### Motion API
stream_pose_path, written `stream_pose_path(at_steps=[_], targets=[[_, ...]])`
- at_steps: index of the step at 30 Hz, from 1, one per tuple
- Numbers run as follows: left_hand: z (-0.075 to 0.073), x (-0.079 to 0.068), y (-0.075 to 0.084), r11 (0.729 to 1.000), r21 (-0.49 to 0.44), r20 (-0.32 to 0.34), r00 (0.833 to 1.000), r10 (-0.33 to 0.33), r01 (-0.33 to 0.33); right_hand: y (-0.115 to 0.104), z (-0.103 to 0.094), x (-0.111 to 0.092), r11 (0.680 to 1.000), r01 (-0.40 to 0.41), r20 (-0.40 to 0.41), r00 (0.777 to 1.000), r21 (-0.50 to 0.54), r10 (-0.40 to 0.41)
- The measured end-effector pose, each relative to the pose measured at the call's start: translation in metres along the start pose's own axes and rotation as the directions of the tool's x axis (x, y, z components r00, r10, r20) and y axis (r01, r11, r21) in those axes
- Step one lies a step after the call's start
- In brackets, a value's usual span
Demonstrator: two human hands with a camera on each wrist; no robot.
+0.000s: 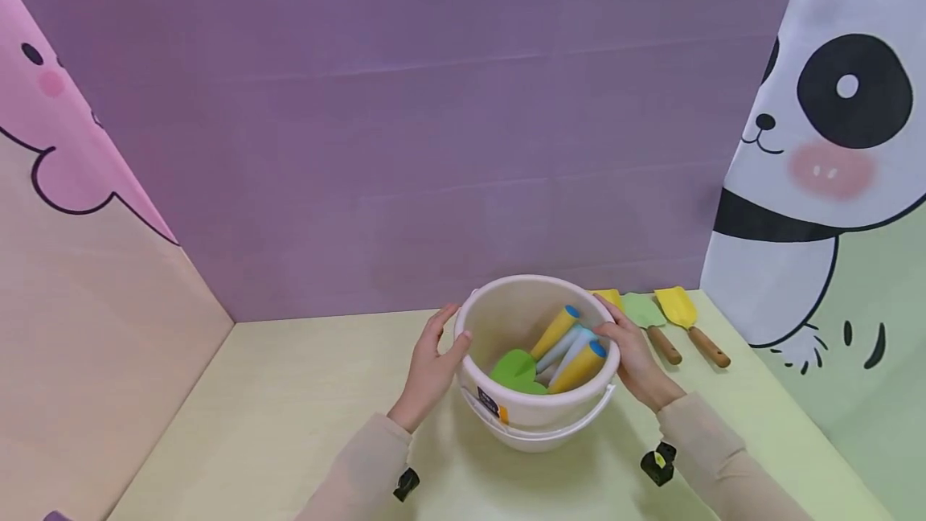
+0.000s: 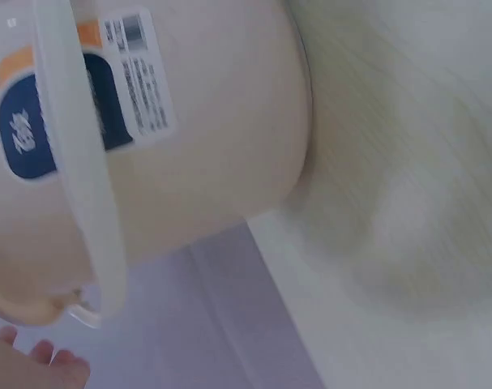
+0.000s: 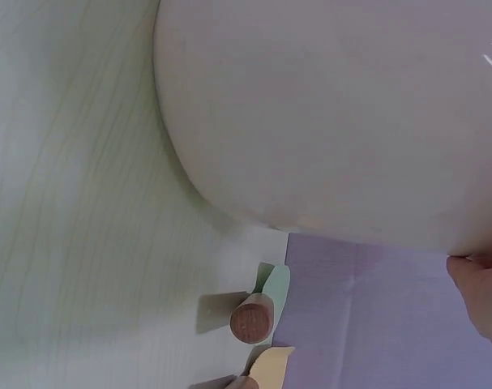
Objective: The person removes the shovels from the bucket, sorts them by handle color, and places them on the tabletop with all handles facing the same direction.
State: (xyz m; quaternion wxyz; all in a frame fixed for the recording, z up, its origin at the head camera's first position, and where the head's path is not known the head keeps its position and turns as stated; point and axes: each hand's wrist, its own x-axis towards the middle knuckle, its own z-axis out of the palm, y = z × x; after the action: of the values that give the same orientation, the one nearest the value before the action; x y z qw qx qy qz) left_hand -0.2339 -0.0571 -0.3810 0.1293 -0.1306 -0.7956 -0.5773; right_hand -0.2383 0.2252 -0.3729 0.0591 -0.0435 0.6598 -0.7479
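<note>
A pale pink bucket (image 1: 537,416) stands upright in the head view, at or very near the tabletop. My left hand (image 1: 427,372) holds the rim at its left side, thumb over the edge and fingers outside. On the opposite side my right hand (image 1: 637,356) grips the rim, its thumb reaching over the edge. Inside the bucket lie a green heart-shaped piece (image 1: 517,371), yellow handles (image 1: 555,331) with blue ends, and pale blue handles (image 1: 560,354). A white bail handle (image 2: 83,162) hangs down across the label. In the right wrist view, part of my right hand touches the bucket's side.
Right of the bucket lie small shovels with wooden handles: a green one (image 1: 642,310) and a yellow one (image 1: 678,308). Another yellow head (image 1: 611,296) is partly hidden by the bucket. A purple wall (image 1: 448,143) closes off the back of the pale table (image 1: 304,392).
</note>
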Motion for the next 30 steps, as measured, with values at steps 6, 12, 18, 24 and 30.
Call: stream_pose_path(at_steps=[6, 12, 18, 24, 30], targets=[[-0.003, -0.010, 0.018, 0.980, 0.106, -0.012, 0.985, 0.173, -0.171, 0.001, 0.000, 0.001, 1.000, 0.012, 0.006, 1.000, 0.002, -0.012], [-0.002, -0.009, 0.042, 0.961, 0.102, 0.140, 0.960, 0.243, -0.258, 0.001, 0.000, 0.002, 1.000, 0.023, 0.004, 1.000, 0.000, -0.023], [0.011, -0.004, 0.065, 0.978, 0.062, 0.361, 0.918, 0.162, -0.197, -0.001, 0.000, 0.002, 1.000, 0.025, 0.003, 1.000, -0.003, -0.025], [0.033, 0.018, 0.075, 0.992, 0.045, 0.465, 0.881, 0.086, -0.120, -0.004, 0.000, 0.001, 0.999, 0.037, -0.001, 0.999, -0.003, -0.037], [0.051, 0.040, 0.075, 0.992, 0.116, 0.476, 0.879, -0.006, -0.056, -0.006, 0.000, 0.000, 0.999, 0.041, -0.002, 0.999, 0.011, -0.041]])
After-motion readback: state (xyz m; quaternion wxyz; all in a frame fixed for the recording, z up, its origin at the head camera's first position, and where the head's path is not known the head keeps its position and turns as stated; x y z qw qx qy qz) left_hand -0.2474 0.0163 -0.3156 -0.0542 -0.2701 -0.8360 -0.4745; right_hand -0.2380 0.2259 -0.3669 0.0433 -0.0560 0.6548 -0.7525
